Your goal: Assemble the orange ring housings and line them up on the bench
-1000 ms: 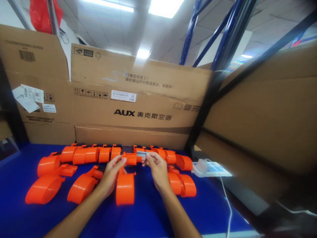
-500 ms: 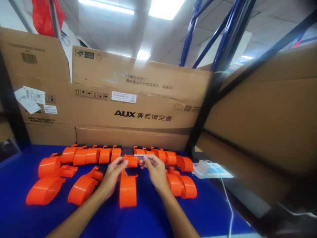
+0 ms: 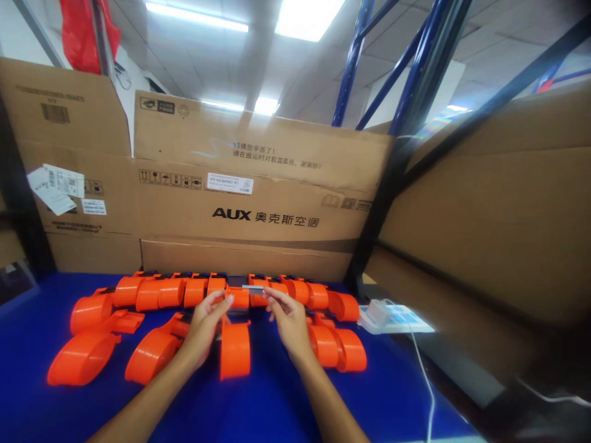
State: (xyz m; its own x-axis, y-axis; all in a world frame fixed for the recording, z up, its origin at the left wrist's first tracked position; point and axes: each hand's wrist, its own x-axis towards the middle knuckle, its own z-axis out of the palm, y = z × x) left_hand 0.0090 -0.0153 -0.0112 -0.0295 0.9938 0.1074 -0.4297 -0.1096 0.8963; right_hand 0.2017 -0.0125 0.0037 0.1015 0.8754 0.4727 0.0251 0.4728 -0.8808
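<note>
In the middle, my left hand (image 3: 207, 323) is closed on a small orange plastic piece (image 3: 238, 299), its thumb against the side. Directly below hangs an orange plastic band (image 3: 235, 351); I cannot tell whether the two are joined. Between the fingertips of my right hand (image 3: 289, 320) is a thin grey strip (image 3: 252, 288), pinched at one end. Its other end lies over the top of the orange piece. A dark square-faced object (image 3: 237, 281) shows just behind.
Several orange bands (image 3: 159, 292) with dark parts stand in a back row on the blue tabletop (image 3: 194, 409). More orange bands (image 3: 85, 357) lie left and right. A white power strip (image 3: 397, 318) with a cable sits at right. Cardboard (image 3: 258, 246) walls the back.
The grey strip has shifted left across the top of the small orange piece. That piece and the band below have moved slightly left, the band also a little up.
</note>
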